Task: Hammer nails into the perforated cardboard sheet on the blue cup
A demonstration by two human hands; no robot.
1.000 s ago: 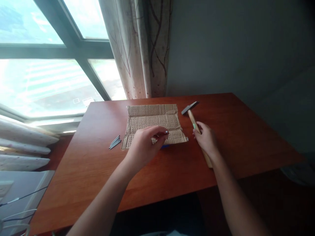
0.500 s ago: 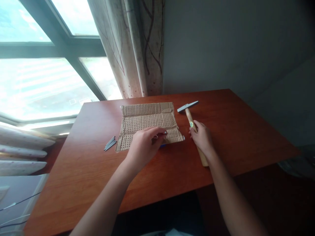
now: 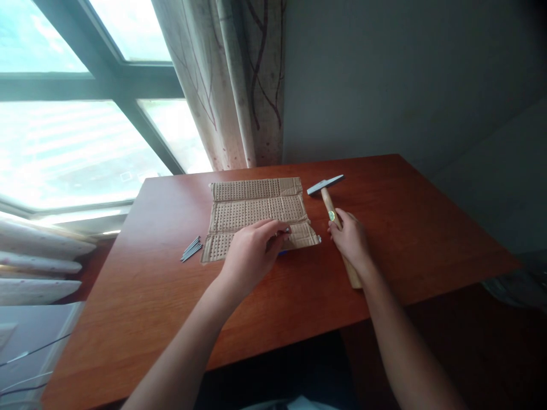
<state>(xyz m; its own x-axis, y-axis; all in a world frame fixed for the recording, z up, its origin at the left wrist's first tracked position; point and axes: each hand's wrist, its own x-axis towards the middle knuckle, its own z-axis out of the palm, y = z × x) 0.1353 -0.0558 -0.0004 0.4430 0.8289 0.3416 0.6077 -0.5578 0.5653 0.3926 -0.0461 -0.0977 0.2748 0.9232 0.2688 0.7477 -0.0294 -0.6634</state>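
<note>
**Two hands at a punched cardboard sheet on a red-brown table**

A polished red-brown table [image 3: 427, 228] fills the middle of the view, its far edge set against a plain grey wall [image 3: 405, 74]. At 11 o'clock from the table hangs a pale curtain [image 3: 239, 85] printed with dark branches. At 10 o'clock a big window [image 3: 64, 142] with a dark frame lets in bright daylight.

A flat sheet of cardboard [image 3: 256, 208], creased in three bands and dotted with rows of small holes, lies on the far half of the table. At its 9 o'clock, just beside the near corner, lies a small bundle of nails [image 3: 191, 249].

The left hand [image 3: 252, 253] rests over the cardboard's near edge, at its 6 o'clock, with the fingertips pinched close together. Whether they hold anything is hard to tell, as the hand hides the spot.

The hammer [image 3: 325, 188] lies on the table at the cardboard's 3 o'clock, metal head toward 12, wooden handle running back toward 5. The right hand [image 3: 350, 239] lies over the middle of the handle, fingers closed around it.
</note>
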